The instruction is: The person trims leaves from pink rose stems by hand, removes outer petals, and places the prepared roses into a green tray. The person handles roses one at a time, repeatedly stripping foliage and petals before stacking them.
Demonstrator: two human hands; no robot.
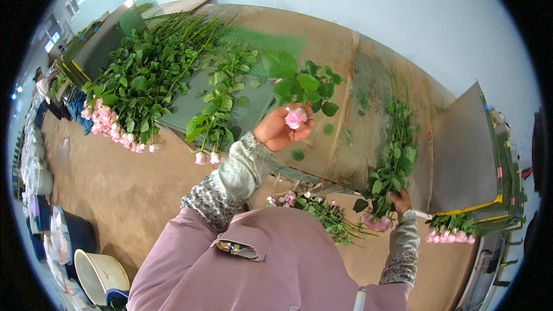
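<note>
My left hand is raised over the middle of the table, holding a pink rose just below its bloom. The bloom faces me, and its leafy stem points away. At the table's right part, my right hand grips the lower end of a bunch of roses, its fingers partly hidden among leaves. Pink blooms of that bunch hang past the near edge. Left of my left hand, a few roses lie on a green board, with two blooms over the edge.
A big pile of pink roses covers the wooden table's left end. Upright panels flank the work area. Cut roses lie below the near edge. Buckets stand at the left; a person is farther off.
</note>
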